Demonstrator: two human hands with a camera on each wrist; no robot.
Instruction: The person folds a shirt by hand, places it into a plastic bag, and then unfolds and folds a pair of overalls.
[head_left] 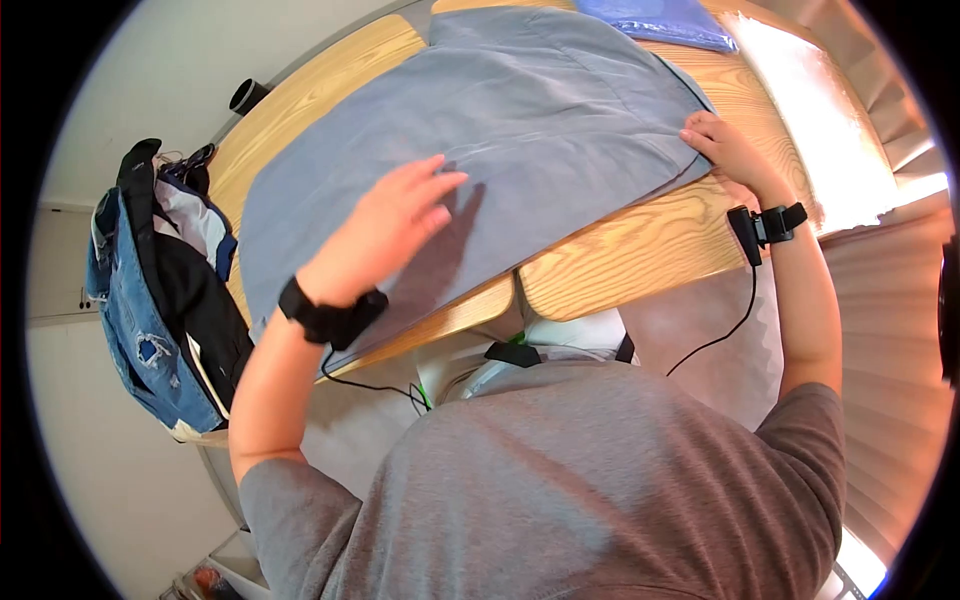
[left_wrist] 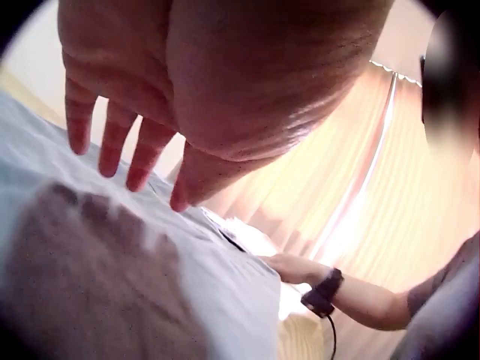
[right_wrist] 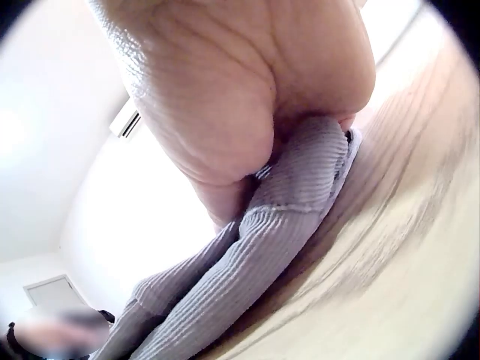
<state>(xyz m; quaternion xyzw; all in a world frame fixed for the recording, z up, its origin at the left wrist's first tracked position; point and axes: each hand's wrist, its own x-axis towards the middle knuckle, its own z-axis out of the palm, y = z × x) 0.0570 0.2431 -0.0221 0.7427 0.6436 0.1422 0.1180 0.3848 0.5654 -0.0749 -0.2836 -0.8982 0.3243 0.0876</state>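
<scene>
A grey-blue corduroy garment lies spread and folded over the wooden tabletop. Above its middle, my left hand has its fingers extended and holds nothing; in the left wrist view the fingers point down over the cloth, and a shadow falls below them. At the garment's right end, my right hand grips the edge. Close up in the right wrist view, ribbed layers of the garment run up under the right palm, which hides most of its fingers.
Blue jeans and a black garment hang in a pile off the left end. Toward the far right lie a blue plastic package and a shiny, brightly lit sheet. A black cylinder stands beyond the table's far left edge. Curtains hang at right.
</scene>
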